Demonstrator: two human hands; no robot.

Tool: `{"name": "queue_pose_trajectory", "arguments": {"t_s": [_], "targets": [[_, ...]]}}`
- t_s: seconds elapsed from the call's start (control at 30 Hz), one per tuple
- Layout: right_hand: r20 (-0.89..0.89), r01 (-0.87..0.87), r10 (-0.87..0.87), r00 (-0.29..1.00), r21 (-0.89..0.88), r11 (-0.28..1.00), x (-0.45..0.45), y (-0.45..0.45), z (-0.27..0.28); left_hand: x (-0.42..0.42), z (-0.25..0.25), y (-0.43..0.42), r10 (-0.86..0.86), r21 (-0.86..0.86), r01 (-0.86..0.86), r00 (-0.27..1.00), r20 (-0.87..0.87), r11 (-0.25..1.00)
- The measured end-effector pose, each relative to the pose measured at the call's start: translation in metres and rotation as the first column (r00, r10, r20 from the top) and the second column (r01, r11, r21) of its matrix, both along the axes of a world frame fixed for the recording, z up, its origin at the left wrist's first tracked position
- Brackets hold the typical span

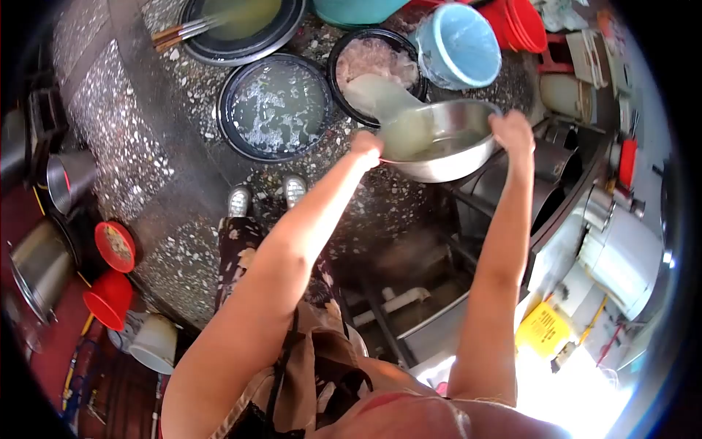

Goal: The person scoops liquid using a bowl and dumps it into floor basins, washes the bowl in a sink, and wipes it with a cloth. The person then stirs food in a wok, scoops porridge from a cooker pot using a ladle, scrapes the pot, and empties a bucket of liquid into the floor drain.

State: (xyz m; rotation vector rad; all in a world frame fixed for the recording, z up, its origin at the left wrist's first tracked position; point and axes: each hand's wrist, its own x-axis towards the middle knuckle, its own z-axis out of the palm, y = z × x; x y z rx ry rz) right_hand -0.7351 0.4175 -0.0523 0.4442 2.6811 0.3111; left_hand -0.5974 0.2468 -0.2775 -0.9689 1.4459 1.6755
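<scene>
Both my hands grip the rim of a steel bowl (453,162), my left hand (367,147) on its left side and my right hand (513,132) on its right. The bowl is tilted away to the left, and cloudy liquid (387,102) pours over its edge into a black tub (338,55). Pale pinkish pieces (376,61) lie in that tub. To its left is a wide black basin (225,117) of foamy, cloudy water. What the pinkish pieces are, I cannot make out.
A larger basin (208,57) with brown-handled tools (175,34) stands at the upper left. A light blue bucket (443,55) and red containers (523,25) are at the upper right. Steel pots (541,157) and a dark-edged counter lie right; red bowls (110,300) left.
</scene>
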Motion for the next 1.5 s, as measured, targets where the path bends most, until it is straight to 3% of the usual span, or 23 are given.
{"name": "queue_pose_trajectory", "arguments": {"t_s": [0.07, 0.1, 0.17, 0.2, 0.23, 0.3, 0.4, 0.47, 0.53, 0.6, 0.63, 0.67, 0.77, 0.83, 0.9, 0.93, 1.03, 1.1, 1.17, 1.2, 1.23, 1.37, 1.5], "targets": [[-0.104, -0.150, 0.146, 0.984, -0.033, 0.988, -0.029, -0.054, 0.032, -0.005, 0.025, 0.010, -0.001, 0.213, -0.012, 0.998, 0.062, 0.977], [-0.007, -0.207, 0.207, 0.978, -0.021, 0.978, -0.042, -0.089, 0.051, -0.007, 0.023, 0.019, 0.037, 0.368, -0.085, 0.990, 0.136, 0.926], [0.019, -0.394, 0.393, 0.919, 0.005, 0.919, -0.048, -0.165, 0.071, 0.001, 0.039, 0.017, 0.056, 0.880, -0.291, 0.955, 0.291, 0.375], [0.083, -0.372, 0.376, 0.923, -0.056, 0.927, -0.042, -0.206, 0.076, 0.006, 0.055, 0.013, -0.005, 0.899, -0.327, 0.939, 0.343, 0.291], [-0.060, -0.543, 0.543, 0.838, 0.016, 0.840, -0.035, -0.235, 0.065, 0.013, 0.072, 0.007, -0.063, 0.907, -0.367, 0.920, 0.387, 0.207], [-0.037, -0.737, 0.746, 0.665, 0.131, 0.663, -0.010, -0.299, 0.047, 0.038, 0.096, -0.017, -0.084, 0.911, -0.391, 0.911, 0.404, 0.131], [-0.075, -0.811, 0.809, 0.583, 0.017, 0.585, 0.095, -0.402, 0.041, 0.122, 0.083, -0.086, 0.246, 0.933, -0.355, 0.912, 0.329, 0.067], [-0.115, -0.814, 0.808, 0.578, -0.157, 0.560, 0.183, -0.460, 0.037, 0.197, 0.070, -0.168, 0.455, 0.868, -0.379, 0.866, 0.210, 0.321], [-0.245, -0.749, 0.768, 0.592, -0.518, 0.413, 0.272, -0.499, 0.019, 0.305, 0.064, -0.251, 0.610, 0.653, -0.523, 0.784, 0.116, 0.549], [-0.305, -0.652, 0.761, 0.573, -0.732, 0.198, 0.367, -0.534, -0.005, 0.441, 0.050, -0.324, 0.775, 0.141, -0.765, 0.631, -0.030, 0.629], [-0.290, -0.588, 0.787, 0.545, -0.801, 0.112, 0.427, -0.560, -0.005, 0.512, 0.045, -0.358, 0.811, -0.137, -0.816, 0.575, -0.106, 0.561], [-0.255, -0.478, 0.795, 0.551, -0.877, 0.050, 0.480, -0.578, -0.019, 0.585, 0.043, -0.391, 0.834, -0.198, -0.821, 0.551, -0.034, 0.535], [-0.011, -0.285, 0.850, 0.526, -0.944, 0.164, 0.658, -0.662, -0.014, 0.787, 0.047, -0.457, 0.908, -0.357, -0.855, 0.416, -0.040, 0.376], [0.083, -0.268, 0.924, 0.374, -0.944, 0.194, 0.745, -0.724, -0.024, 0.911, 0.093, -0.496, 0.933, -0.438, -0.846, 0.357, -0.042, 0.304], [0.208, -0.037, 0.930, 0.303, -0.973, 0.230, 0.854, -0.785, 0.004, 1.008, 0.107, -0.507, 0.951, -0.460, -0.880, 0.234, -0.201, 0.119], [0.185, -0.138, 0.948, 0.258, -0.964, 0.226, 0.901, -0.817, 0.016, 1.047, 0.122, -0.519, 0.963, -0.420, -0.907, 0.133, -0.233, 0.023], [-0.228, -0.345, 0.973, -0.025, -0.912, -0.222, 1.011, -0.903, 0.002, 1.133, 0.154, -0.538, 0.955, -0.395, -0.898, -0.081, -0.286, -0.195], [-0.195, -0.525, 0.950, -0.245, -0.797, -0.299, 1.079, -0.965, -0.005, 1.176, 0.154, -0.547, 0.919, -0.355, -0.890, -0.151, -0.365, -0.288], [-0.306, -0.476, 0.723, -0.620, -0.585, -0.656, 1.153, -1.009, -0.010, 1.209, 0.141, -0.560, 0.869, -0.329, -0.842, -0.284, -0.405, -0.428], [-0.354, -0.418, 0.626, -0.694, -0.510, -0.752, 1.192, -1.025, -0.019, 1.228, 0.150, -0.572, 0.916, -0.483, -0.788, -0.250, -0.315, -0.381], [-0.370, -0.380, 0.608, -0.702, -0.527, -0.760, 1.234, -1.037, -0.019, 1.245, 0.119, -0.573, 0.863, -0.458, -0.743, -0.333, -0.380, -0.488], [-0.159, -0.276, 0.365, -0.917, -0.406, -0.871, 1.397, -1.097, -0.073, 1.353, 0.082, -0.609, 0.917, -0.680, -0.625, -0.348, -0.197, -0.384], [0.029, -0.363, 0.387, -0.922, -0.417, -0.833, 1.534, -1.127, -0.125, 1.464, 0.009, -0.645, 0.922, -0.717, -0.583, -0.286, -0.260, -0.382]]}}
